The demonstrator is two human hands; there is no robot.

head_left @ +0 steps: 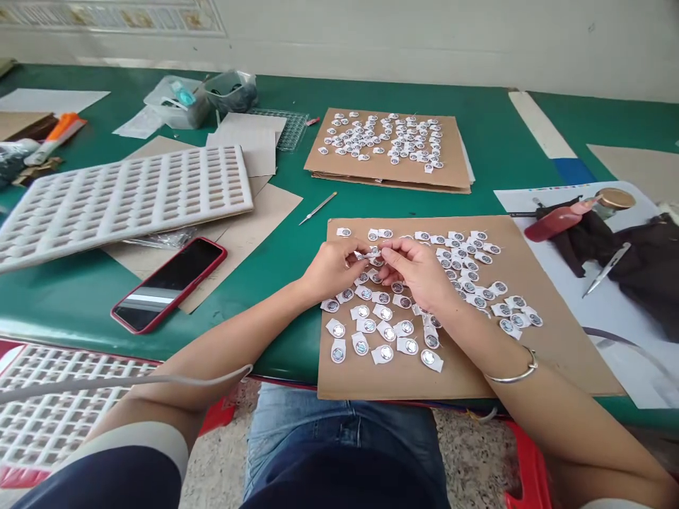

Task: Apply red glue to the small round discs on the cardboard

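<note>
Above a brown cardboard sheet (552,367), my left hand (333,270) and my right hand (416,272) meet at a small white piece (374,253). The thumb and fingers of my left hand pinch its left side. My right hand's thumb and forefinger close on its right side. Fingers partly hide the piece. Several round silvery parts with white tabs (385,330) lie on the cardboard below and to the right of my hands. A metal bangle is on my right wrist.
A second cardboard stack (390,177) bears more such parts. Tweezers (318,208), a red-cased phone (170,284) and a white slotted tray (127,194) lie left. Plastic boxes (177,113) stand behind. A red bottle (554,223), more tweezers (607,268) and dark cloth (644,276) are right.
</note>
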